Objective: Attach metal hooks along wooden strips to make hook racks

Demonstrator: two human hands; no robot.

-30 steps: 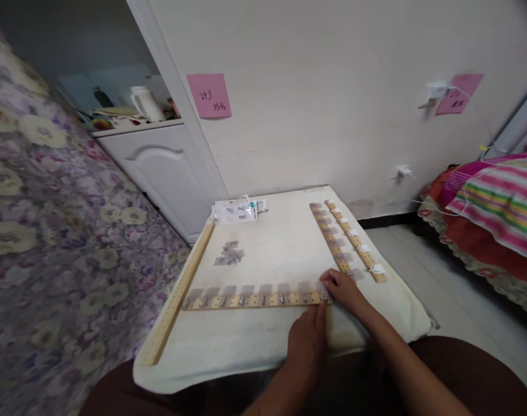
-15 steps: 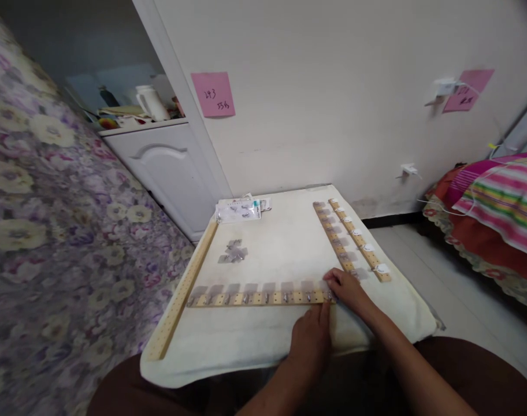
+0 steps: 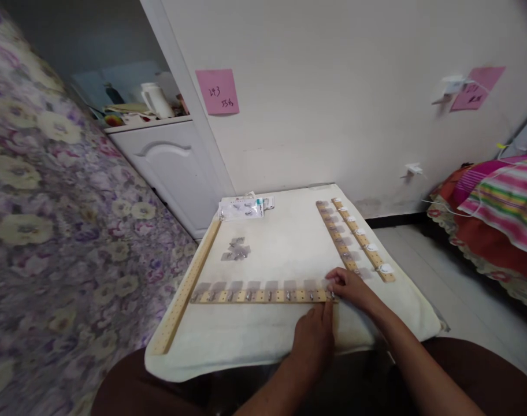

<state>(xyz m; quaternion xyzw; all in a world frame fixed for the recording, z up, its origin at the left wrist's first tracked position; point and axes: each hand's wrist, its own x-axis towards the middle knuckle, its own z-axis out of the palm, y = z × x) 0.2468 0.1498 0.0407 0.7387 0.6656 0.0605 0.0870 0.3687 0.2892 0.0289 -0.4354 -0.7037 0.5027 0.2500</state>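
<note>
A narrow wooden strip with holes (image 3: 262,297) lies crosswise near the table's front, bearing a row of small metal pieces with translucent plastic squares (image 3: 271,285). At its right end, my right hand (image 3: 348,287) pinches the last translucent square, its fingertips close to the metal piece there. From the front, my left hand (image 3: 313,335) reaches up with its index finger stretched out, touching the strip's end; the other fingers are slightly bent. Several loose pieces of the same kind (image 3: 237,250) lie in a small heap at the left.
Two similar loaded strips, one with translucent squares (image 3: 336,236) and one with white tags (image 3: 362,238), stand slantwise at the right. A bare perforated strip (image 3: 188,283) runs along the left edge. Printed packets (image 3: 241,208) lie at the back, before the wall. A floral curtain (image 3: 73,231) hangs left.
The whole view has shifted slightly. Both hands stay at the strip's right end, with only slight finger movement on the right.
</note>
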